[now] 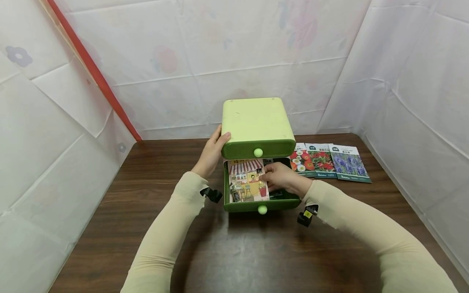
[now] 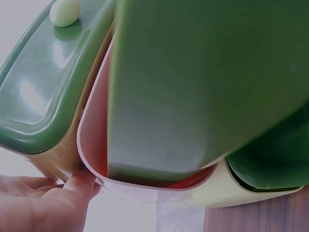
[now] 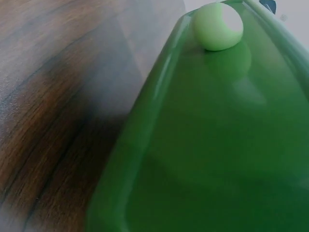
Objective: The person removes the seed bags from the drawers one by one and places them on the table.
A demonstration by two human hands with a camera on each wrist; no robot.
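The drawer cabinet [image 1: 256, 120] is touched at its left side by the left hand [image 1: 210, 152], whose grip is spread rather than clamped, presumably so the box is steadied. The lower drawer [image 1: 243, 207] is pulled out, so its contents can be reached from above. Inside, at the left, an illustrated packet [image 1: 249, 191] is met at its right edge by the right hand [image 1: 283, 178]; whether that grip is pinched on it cannot be told. Flower packets [image 1: 321, 160] are laid on the desk [image 1: 157, 183], clear of the drawer's path.
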